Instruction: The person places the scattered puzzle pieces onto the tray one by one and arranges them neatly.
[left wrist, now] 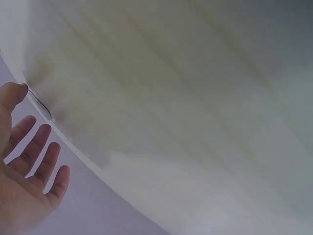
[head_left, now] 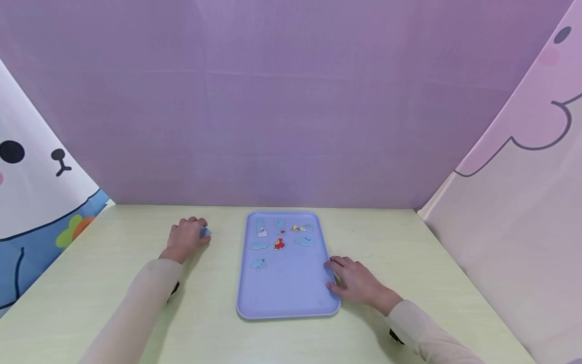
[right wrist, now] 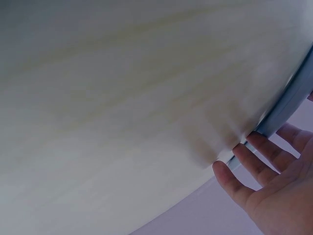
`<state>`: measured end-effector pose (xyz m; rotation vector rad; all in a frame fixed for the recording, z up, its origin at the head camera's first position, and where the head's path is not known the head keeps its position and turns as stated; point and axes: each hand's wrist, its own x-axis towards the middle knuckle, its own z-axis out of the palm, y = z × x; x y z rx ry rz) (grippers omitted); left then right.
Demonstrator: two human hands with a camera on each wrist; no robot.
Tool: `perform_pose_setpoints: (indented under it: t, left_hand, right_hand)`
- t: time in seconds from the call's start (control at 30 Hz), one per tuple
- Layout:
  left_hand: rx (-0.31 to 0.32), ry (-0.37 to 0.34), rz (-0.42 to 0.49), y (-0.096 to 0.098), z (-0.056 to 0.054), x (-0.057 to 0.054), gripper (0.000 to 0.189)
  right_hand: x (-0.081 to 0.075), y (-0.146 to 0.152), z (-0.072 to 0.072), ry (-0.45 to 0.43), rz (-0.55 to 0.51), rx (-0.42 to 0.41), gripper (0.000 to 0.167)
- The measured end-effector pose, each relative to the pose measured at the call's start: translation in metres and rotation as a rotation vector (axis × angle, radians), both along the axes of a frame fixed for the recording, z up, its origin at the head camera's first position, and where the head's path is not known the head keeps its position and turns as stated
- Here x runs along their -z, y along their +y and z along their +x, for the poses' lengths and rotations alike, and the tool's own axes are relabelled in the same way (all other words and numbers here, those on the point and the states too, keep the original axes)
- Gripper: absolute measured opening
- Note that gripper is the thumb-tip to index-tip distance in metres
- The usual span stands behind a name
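On the left side of the table, my left hand (head_left: 185, 239) is over a small light-blue flat piece (head_left: 205, 232). In the left wrist view the piece (left wrist: 41, 104) lies at the tabletop by the thumb tip, and the fingers are spread apart from it. My right hand (head_left: 356, 281) is at the right edge of a lavender tray (head_left: 291, 298), its fingertips by the rim. The right wrist view shows the fingers (right wrist: 264, 171) loosely extended beside the tray's edge (right wrist: 288, 100). Several thin cut-out pieces lie in the tray, among them a red one (head_left: 279, 244).
The pale wooden table (head_left: 209, 323) extends around the tray. A purple cloth (head_left: 291, 111) hangs behind it. Printed cartoon cloths stand at the left (head_left: 41, 202) and right (head_left: 514, 202) sides.
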<state>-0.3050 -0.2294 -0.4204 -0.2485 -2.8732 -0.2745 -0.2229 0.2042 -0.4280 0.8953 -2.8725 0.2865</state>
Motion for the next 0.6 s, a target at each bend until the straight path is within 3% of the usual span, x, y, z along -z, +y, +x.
perform_pose_setpoints:
  t: [0.37,0.6]
  left_hand:
    - [-0.014,-0.060,-0.022,-0.0015,-0.0047,0.0001,0.039]
    - [0.007,-0.057,-0.013,-0.0029,-0.0080,0.0031,0.038]
  right_hand:
    - [0.0000,0.0011,-0.0008,-0.001,0.021,-0.006,0.046]
    - [-0.0002,0.0010,-0.0007,-0.013,0.019,0.000,0.046]
